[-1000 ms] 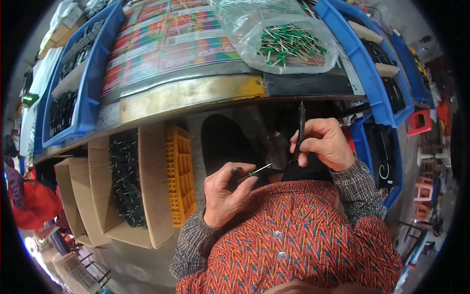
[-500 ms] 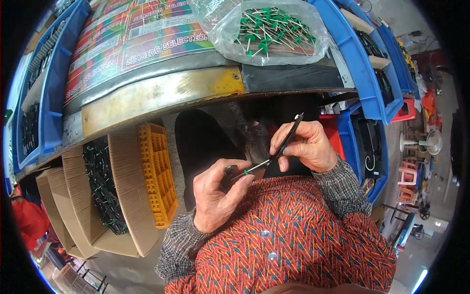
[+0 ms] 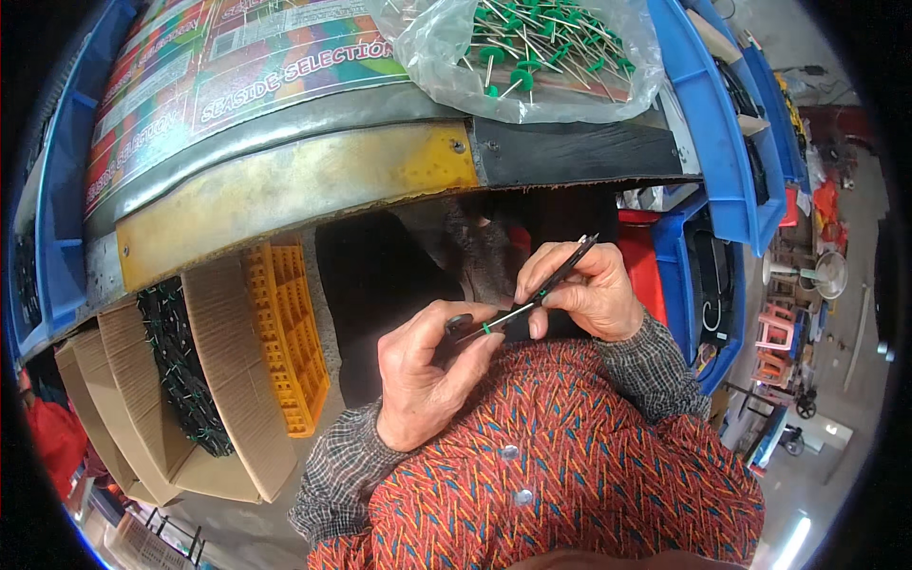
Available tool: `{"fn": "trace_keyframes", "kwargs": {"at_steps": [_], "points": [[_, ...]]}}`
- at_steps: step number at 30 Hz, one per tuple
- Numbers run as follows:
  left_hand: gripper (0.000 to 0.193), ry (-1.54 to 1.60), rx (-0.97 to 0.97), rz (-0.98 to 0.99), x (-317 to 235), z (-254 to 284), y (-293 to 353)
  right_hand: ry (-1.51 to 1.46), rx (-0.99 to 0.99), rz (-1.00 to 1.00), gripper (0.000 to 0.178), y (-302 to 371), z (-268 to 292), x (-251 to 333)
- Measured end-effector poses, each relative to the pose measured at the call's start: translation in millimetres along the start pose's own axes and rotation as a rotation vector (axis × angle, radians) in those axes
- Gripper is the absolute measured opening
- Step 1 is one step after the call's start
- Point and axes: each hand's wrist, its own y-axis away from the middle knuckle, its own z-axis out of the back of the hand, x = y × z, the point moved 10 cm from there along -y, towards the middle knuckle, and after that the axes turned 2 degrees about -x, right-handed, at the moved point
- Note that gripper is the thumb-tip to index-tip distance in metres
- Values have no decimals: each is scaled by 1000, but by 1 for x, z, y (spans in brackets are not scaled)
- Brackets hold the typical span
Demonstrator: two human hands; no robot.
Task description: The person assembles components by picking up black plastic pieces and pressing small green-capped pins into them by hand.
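Observation:
Above my lap, my left hand (image 3: 427, 375) pinches a thin metal pin (image 3: 508, 318) with a small green collar. A round black end (image 3: 458, 325) shows between its thumb and index finger. Close on the right, my right hand (image 3: 594, 293) has its fingertips closed on a slim black pen-like part (image 3: 568, 266), tilted up to the right. The pin's bare shaft reaches that part's lower end; whether it goes inside I cannot tell. On the bench ahead lies a clear plastic bag (image 3: 432, 62) with many green-headed metal pins (image 3: 551, 43).
The metal-edged bench (image 3: 294, 176) runs across in front. Blue bins (image 3: 708, 123) stand at the right and left. A cardboard box (image 3: 237, 380) of black parts and a yellow plastic crate (image 3: 290, 342) sit at lower left. Stools (image 3: 774, 328) and a fan (image 3: 826, 275) are farther right.
My view has shifted slightly. The black part in my right hand now leans flatter, more in line with the pin. Both hands keep their grip.

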Motion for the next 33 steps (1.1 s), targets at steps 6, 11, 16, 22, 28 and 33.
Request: {"fn": "trace_keyframes", "kwargs": {"at_steps": [6,11,16,22,28,33], "points": [[20,-50,-3,-26,2,-2,-5,-41,6,15,14,-2,4,-5],[21,-84,-27,-75,-4,-3,-8,-52,9,6,15,-3,2,-5],[23,-122,-32,-113,-6,-5,-10,-26,10,45,15,-3,2,-3],[23,-149,-48,-132,-12,-5,-9,-1,18,90,15,-3,1,2],[23,-157,-69,-194,-17,-4,-6,-2,18,108,15,-2,-2,4],[22,-198,-103,-209,-25,-4,-1,48,7,138,16,1,-4,6]]}}
